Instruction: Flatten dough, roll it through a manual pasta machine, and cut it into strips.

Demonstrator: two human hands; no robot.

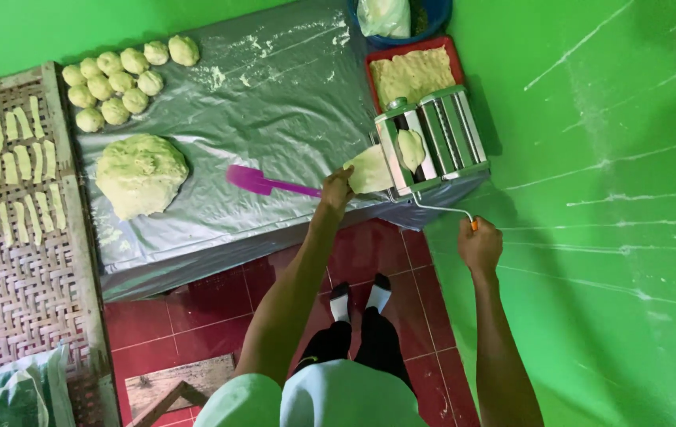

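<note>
Left hand (336, 190) holding dough sheet (370, 170) at pasta roller (431, 138); right hand (480, 245) gripping crank (445, 212). Risk: sheet may tear if cranked unsupported.

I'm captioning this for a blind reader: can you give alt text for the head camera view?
Seen from above, a person's right hand grips the crank of a metal pasta roller while the left hand holds a dough sheet at it. A purple spatula lies beside a dough mound.

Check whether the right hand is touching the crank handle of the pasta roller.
Touching. The head view shows the right hand closed around the orange grip at the end of the crank handle of the pasta roller.
</note>
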